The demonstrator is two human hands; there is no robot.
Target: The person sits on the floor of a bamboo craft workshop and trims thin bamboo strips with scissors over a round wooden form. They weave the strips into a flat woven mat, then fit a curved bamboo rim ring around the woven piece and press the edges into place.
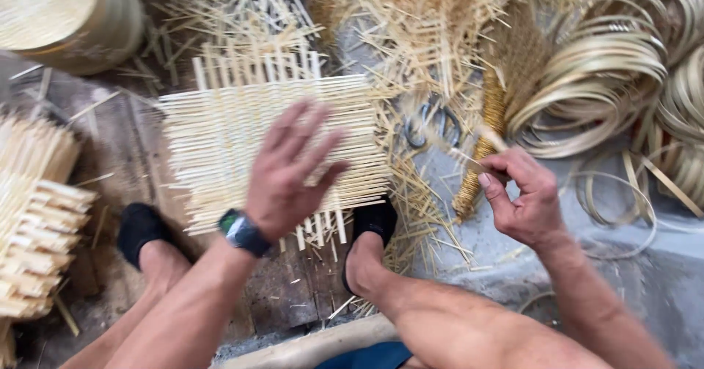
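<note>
Left hand (290, 175) is hovering palm-down over a woven bamboo mat (220, 142), fingers spread wide, holding nothing; a dark watch (243, 232) is sitting on its wrist; right hand (524, 197) is pinching a thin bamboo strip (469, 145) btwn thumb & forefinger, just right of the mat; the strip is blurred; the mat is lying on a worn wooden floor w/ both feet pressing its near edge; loose slivers, coiled bamboo bands (601, 76) & scissors (433, 123) are lying around.
</note>
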